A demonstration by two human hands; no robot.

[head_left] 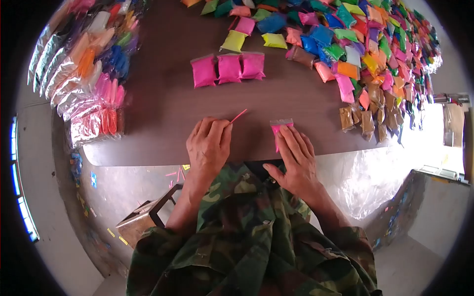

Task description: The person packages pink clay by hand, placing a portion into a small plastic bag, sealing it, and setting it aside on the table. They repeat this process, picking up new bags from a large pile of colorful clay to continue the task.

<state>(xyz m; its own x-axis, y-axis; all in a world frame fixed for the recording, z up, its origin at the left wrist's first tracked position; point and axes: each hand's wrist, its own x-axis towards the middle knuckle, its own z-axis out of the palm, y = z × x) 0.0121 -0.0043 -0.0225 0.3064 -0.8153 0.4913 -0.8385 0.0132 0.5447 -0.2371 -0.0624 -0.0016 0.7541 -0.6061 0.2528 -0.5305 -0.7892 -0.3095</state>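
Pink bag under the spread right hand, seemingly being flattened, wanting even pressure, left hand pinching a strip.

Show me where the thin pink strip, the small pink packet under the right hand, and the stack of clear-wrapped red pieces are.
Thin pink strip (239, 115): head view, middle.
Small pink packet (275, 129): head view, upper part.
Wrapped red pieces (96, 124): head view, front face.
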